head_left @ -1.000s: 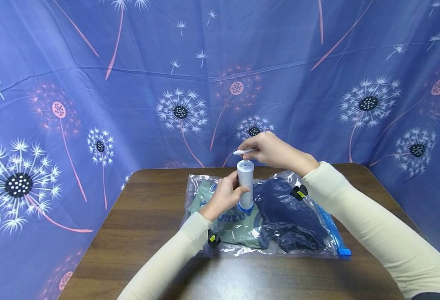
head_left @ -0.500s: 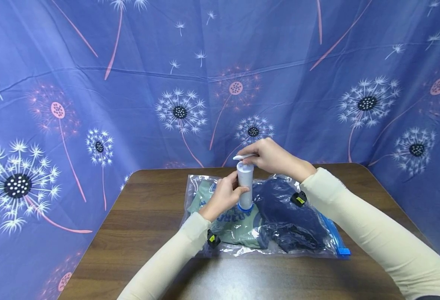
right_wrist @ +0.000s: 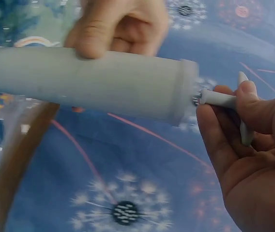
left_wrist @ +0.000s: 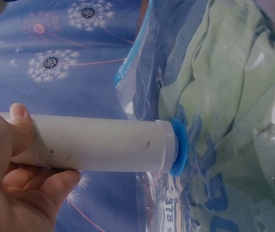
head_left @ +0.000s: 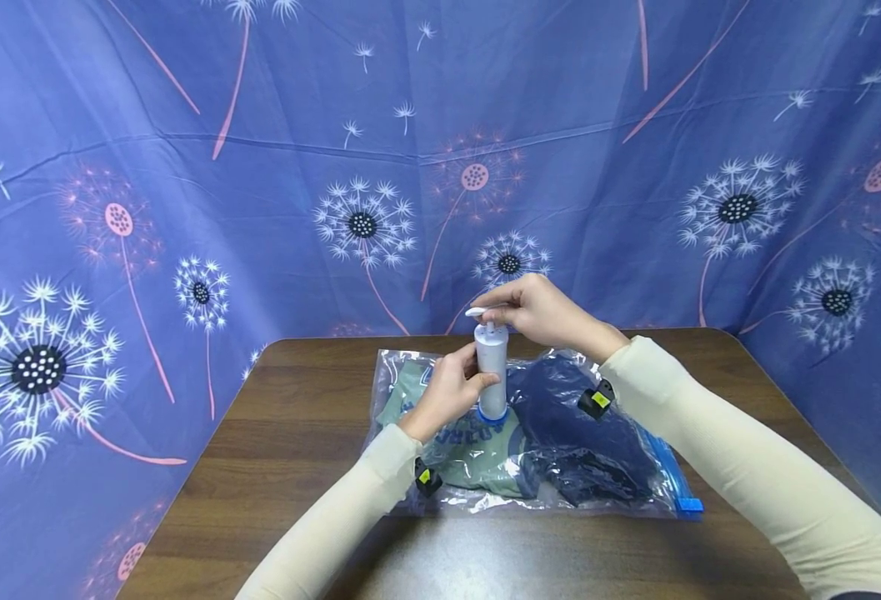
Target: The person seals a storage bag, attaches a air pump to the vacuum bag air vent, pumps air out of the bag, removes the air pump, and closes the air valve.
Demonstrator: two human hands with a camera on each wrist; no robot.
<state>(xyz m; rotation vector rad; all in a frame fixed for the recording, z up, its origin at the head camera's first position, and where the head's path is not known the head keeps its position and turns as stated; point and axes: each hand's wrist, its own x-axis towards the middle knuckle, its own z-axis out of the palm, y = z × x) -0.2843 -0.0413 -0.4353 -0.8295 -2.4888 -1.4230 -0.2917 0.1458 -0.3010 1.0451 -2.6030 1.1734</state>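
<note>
A white hand pump (head_left: 493, 375) stands upright on a clear vacuum storage bag (head_left: 455, 500), its lower end at the blue valve (left_wrist: 178, 147). My left hand (head_left: 451, 387) grips the pump's barrel, thumb on the near side and fingers around behind. At the top, my right hand (head_left: 533, 308) holds the white T-shaped handle (right_wrist: 244, 108), thumb and fingers around its stem, a short way above the barrel's end. Inside the bag lie a light green garment (head_left: 478, 467) with blue lettering and a dark navy garment (head_left: 575, 417).
The bag lies flat on a brown wooden table (head_left: 282, 433). A blue zip seal with a slider (head_left: 689, 505) runs down the bag's right side. Behind the table hangs a blue cloth (head_left: 275, 167) printed with dandelions.
My right hand has pushed the pump handle down toward the barrel, then lifted it slightly again. The left hand and the barrel have stayed in place.
</note>
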